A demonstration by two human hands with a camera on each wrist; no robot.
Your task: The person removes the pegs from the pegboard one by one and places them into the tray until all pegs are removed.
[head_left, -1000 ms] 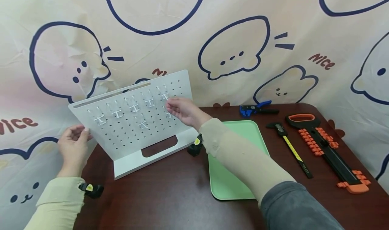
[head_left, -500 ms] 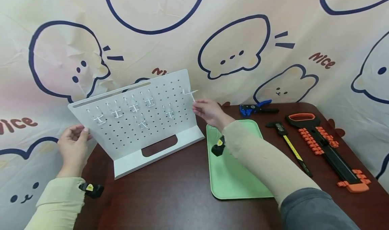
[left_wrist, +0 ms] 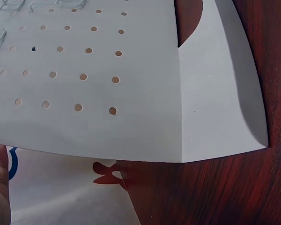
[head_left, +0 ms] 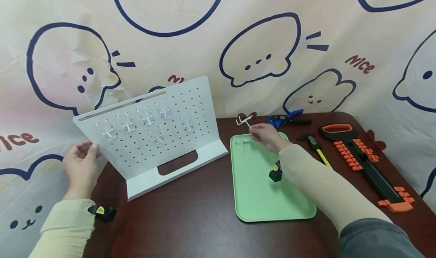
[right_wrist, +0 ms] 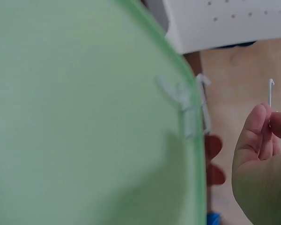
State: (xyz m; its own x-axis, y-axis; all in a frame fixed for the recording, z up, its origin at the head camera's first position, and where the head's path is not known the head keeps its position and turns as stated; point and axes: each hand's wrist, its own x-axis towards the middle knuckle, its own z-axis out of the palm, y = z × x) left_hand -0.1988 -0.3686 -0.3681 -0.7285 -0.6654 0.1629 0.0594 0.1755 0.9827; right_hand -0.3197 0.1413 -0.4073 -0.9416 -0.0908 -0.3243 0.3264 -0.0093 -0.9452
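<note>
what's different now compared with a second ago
The right hand, pinching a thin white double-pronged hook, has moved rightward from the upper right of the white perforated pegboard to the far edge of the light green rectangular tray. Another white wire hook, in the tray's far left corner, has come into view. The left hand stayed at the pegboard's left edge; pegboard and tray stayed put.

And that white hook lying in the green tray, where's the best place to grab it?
I'd pinch the white hook by its thin prong, coming down from above on the person's near side. The prong points toward the person over bare tray, while the wider crosspiece lies close to the far left corner, probably leaving less room there.
</note>
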